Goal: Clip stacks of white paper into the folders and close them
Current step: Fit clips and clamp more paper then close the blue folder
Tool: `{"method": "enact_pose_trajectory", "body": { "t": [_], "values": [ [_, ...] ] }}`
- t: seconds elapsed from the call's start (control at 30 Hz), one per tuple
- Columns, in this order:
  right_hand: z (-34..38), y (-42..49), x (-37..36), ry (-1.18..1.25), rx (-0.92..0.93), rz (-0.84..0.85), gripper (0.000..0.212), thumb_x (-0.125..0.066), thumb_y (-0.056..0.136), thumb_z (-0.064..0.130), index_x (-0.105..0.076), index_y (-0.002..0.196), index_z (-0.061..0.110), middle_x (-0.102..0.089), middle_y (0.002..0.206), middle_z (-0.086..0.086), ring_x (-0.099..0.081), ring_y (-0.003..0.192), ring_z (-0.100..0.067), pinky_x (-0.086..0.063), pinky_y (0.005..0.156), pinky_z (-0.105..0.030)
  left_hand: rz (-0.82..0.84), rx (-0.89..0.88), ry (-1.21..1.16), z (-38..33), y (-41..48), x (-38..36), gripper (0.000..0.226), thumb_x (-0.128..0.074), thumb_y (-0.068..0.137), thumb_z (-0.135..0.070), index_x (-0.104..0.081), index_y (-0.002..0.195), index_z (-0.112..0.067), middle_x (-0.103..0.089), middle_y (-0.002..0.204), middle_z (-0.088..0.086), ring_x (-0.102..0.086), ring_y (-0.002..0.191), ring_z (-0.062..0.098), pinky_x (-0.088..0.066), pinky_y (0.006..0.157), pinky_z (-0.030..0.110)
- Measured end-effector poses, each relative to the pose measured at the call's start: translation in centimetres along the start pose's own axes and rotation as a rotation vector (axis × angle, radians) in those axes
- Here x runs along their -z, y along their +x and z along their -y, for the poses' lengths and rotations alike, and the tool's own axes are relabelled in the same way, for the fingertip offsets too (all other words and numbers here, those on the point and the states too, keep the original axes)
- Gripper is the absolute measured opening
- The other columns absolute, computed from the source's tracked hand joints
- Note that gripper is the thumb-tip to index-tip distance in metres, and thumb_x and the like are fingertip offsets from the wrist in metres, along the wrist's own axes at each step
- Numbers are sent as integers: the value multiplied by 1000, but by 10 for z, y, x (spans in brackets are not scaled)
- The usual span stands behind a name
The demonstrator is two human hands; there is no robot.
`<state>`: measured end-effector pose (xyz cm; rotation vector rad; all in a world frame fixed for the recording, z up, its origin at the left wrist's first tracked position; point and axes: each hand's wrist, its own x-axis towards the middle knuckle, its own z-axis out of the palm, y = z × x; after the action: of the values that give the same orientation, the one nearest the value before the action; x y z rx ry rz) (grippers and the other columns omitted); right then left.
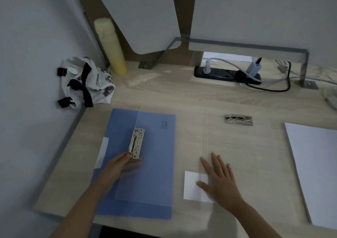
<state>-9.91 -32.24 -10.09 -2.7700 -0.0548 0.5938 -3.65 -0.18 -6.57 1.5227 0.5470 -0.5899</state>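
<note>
Dim room, bluish light. Light wood-grain surface [164, 95] sits in a corner: plain pale wall [27, 37] on left, grey panels [255, 9] behind, black power strip [226, 73] at back edge.

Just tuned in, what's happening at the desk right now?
A person works on a blue plastic folder: the left hand touches the lower end of its silver metal clip, grip blurred. The right hand lies flat, partly over a small white label. The stack of white paper sits untouched at right, not yet clipped in.
</note>
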Motion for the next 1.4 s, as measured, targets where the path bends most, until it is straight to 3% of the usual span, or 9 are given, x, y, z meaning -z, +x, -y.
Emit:
{"method": "enact_pose_trajectory", "body": {
  "t": [0.13, 0.37, 0.5, 0.67, 0.83, 1.0, 1.17, 1.3, 1.4],
  "values": [
    [3, 0, 0, -60, -12, 15, 88, 21, 51, 85, 28, 130, 44, 34, 143, 4, 31, 134, -14, 17, 109, -34, 30, 5, -31, 1, -2, 3, 23, -40, 97, -13, -58, 112, -14, -76, 90, 0, -72, 85, 11, -58, 64, 23],
    [7, 0, 0, -75, -31, 31, 97, 23, 50, 86, 27, 133, 36, 34, 143, 2, 32, 133, -15, 17, 108, -35, -13, -29, -21, 4, -4, 1, 20, -46, 95, -9, -62, 108, -10, -74, 94, 3, -72, 80, 7, -56, 64, 15],
    [6, 1, 2, -86, -41, 40, 102, 23, 50, 86, 27, 135, 30, 33, 143, 0, 32, 133, -18, 18, 108, -36, 28, -11, -11, 4, -5, 4, 22, -50, 94, -13, -61, 113, -15, -76, 91, -5, -71, 87, 6, -56, 67, 14],
    [2, 1, 0, -89, -34, 25, 93, 18, 56, 86, 21, 137, 42, 29, 146, 1, 29, 136, -16, 15, 110, -37, 143, 52, -10, -2, -6, 10, 43, -63, 79, -50, -59, 113, -24, -73, 106, -3, -67, 102, 9, -53, 79, 21],
    [2, 1, -4, -34, -48, 6, 95, 15, 55, 88, 20, 137, 40, 26, 147, 4, 30, 132, -6, 16, 110, -36, 58, 91, -25, -16, 5, -1, 35, -45, 86, -55, -58, 110, -32, -72, 107, 0, -64, 104, 14, -50, 90, 37],
    [3, 1, 1, -47, -45, 17, 103, 20, 50, 88, 21, 137, 32, 32, 144, 2, 28, 135, -13, 16, 110, -36, -56, -21, -20, -41, 20, -18, 34, -45, 88, -54, -62, 101, -27, -66, 101, -4, -62, 93, 11, -50, 75, 25],
    [1, 1, 2, -50, -10, 36, 83, 22, 51, 86, 40, 123, 49, 39, 141, 2, 37, 131, -11, 20, 109, -34, -170, -67, 97, -67, 42, -31, 44, -45, 84, -62, -48, 64, -24, -54, 69, -1, -51, 65, 15, -41, 71, 31],
    [1, 0, 1, -51, -8, 20, 75, 21, 53, 85, 46, 116, 53, 39, 141, 3, 40, 128, -9, 20, 109, -34, -292, -54, 235, -68, 59, -35, 52, -51, 83, -60, -36, 58, -18, -44, 61, 5, -44, 59, 18, -33, 59, 29],
    [-2, 1, -4, -34, -15, -44, 72, 9, 65, 85, 34, 125, 55, 22, 150, -1, 28, 135, -11, 18, 109, -32, -361, -80, 290, -65, 61, -39, 47, -54, 87, -48, -37, 57, -16, -43, 58, 2, -41, 53, 15, -31, 53, 28]
  ]
}}
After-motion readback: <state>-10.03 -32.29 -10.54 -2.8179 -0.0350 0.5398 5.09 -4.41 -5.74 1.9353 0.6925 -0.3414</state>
